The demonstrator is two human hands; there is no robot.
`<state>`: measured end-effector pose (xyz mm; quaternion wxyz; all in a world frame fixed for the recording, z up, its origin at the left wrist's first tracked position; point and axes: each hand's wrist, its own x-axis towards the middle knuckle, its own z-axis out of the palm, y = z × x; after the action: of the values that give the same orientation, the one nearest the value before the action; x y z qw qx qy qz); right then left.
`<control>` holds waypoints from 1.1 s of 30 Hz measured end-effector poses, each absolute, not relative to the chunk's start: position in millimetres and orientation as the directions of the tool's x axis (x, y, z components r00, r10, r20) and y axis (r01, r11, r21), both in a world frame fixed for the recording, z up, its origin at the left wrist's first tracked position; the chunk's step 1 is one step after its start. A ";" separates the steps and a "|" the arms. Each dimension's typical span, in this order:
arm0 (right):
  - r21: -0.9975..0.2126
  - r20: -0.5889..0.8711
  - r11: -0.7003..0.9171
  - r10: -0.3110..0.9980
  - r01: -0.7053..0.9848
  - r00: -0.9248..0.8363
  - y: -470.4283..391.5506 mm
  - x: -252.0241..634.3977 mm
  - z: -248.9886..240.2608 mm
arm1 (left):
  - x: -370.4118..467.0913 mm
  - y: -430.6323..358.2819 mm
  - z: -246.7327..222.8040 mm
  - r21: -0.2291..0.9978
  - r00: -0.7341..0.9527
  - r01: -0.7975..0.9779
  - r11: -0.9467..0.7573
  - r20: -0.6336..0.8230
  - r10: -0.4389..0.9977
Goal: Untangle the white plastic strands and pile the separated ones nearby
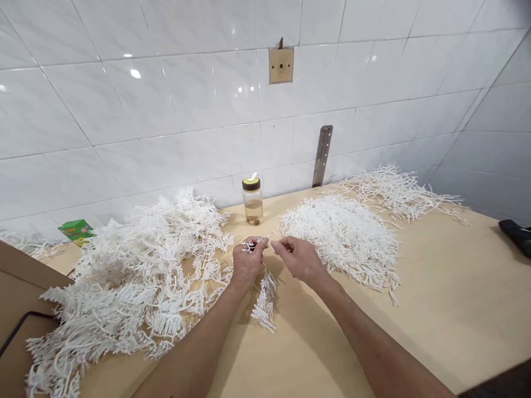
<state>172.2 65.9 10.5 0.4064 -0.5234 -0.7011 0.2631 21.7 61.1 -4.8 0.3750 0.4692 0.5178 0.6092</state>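
Note:
My left hand (pixel 248 264) is closed on a thin white branched strand (pixel 249 246), whose twigs stick out over the fingers. Just to its right, my right hand (pixel 302 258) is pinched, its fingertips almost meeting the left thumb; what lies in that pinch is too small to make out. Below the hands a small bunch of white short-twigged strands (pixel 265 304) rests on the table. To the left spreads a big tangled heap of white branched strands (pixel 136 271). Right of my hands lies a pile of short, straighter white pieces (pixel 344 235).
A clear jar (pixel 253 209) with a dark and yellow lid and some liquid stands behind my hands. Looser white sticks (pixel 402 190) lie back right. A metal strip (pixel 322 157) leans on the tiled wall. A green packet (pixel 77 231) and a black object (pixel 515 236) sit at the sides.

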 end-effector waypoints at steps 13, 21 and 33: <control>-0.690 0.384 0.300 0.923 0.659 -0.018 74.1 166.8 -6.3 | 24.5 55.1 -2.6 0.931 -0.220 0.206 -0.302 0.345 0.912; -0.586 0.616 0.204 0.741 0.784 0.268 91.5 215.4 -1.0 | 23.6 59.2 -6.8 0.948 -0.189 0.118 -0.296 0.314 0.931; -0.723 0.412 0.387 0.906 0.573 -0.093 71.5 173.0 -4.2 | 22.3 70.4 -22.7 0.960 -0.174 -0.016 -0.278 0.271 0.947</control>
<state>173.0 71.5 -4.2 0.4301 -0.5184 -0.7132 0.1939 22.3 70.4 -22.7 0.3911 0.5100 0.4562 0.6155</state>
